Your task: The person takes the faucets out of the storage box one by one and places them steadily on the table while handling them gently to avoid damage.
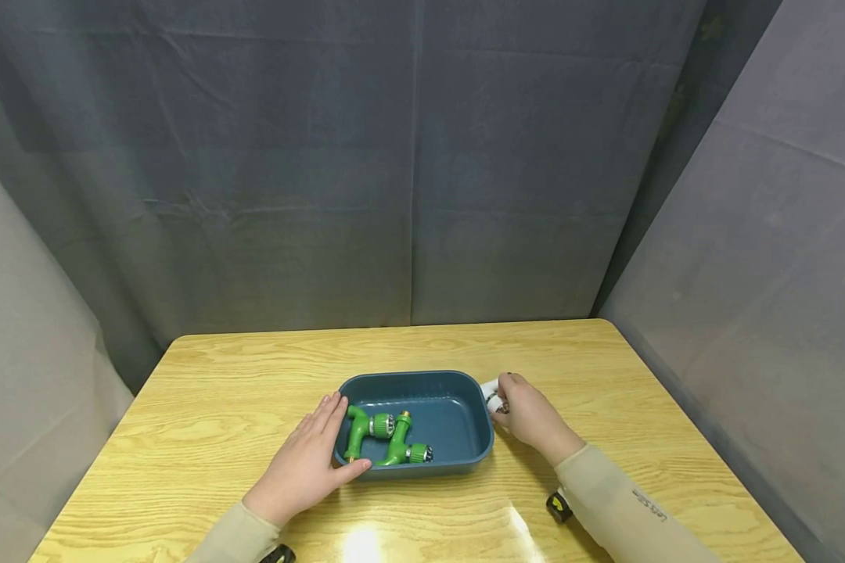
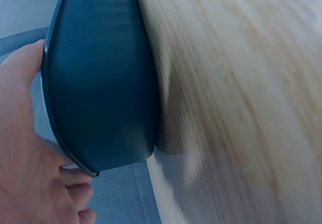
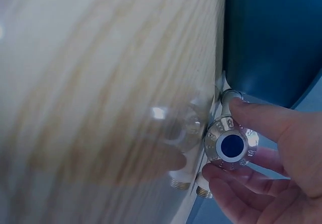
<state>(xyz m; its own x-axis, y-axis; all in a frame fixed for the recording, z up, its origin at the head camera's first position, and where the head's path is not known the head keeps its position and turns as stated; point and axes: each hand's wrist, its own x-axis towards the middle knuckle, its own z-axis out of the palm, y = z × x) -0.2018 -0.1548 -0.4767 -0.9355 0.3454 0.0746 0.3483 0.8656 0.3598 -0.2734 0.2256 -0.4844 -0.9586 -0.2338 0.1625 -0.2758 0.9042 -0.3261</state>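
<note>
A dark blue basin (image 1: 458, 426) stands on the table, with a green tap (image 1: 357, 432) lying in its left part and a second green tap (image 1: 397, 447) beside it. My left hand (image 1: 303, 473) rests on the basin's left end, fingers extended along the rim and thumb at the near corner. Just outside the basin's right end, my right hand (image 1: 533, 421) grips a white tap (image 1: 490, 389) low at the tabletop. From the right wrist, the tap's round silver knob (image 3: 232, 144) with a blue centre shows between thumb and fingers; its threaded end points away from the basin.
The wooden table (image 1: 253, 375) runs back to a grey curtain (image 1: 289, 172). Pale cloth panels (image 1: 767, 258) flank both sides. Black wrist straps show under both forearms near the table's front.
</note>
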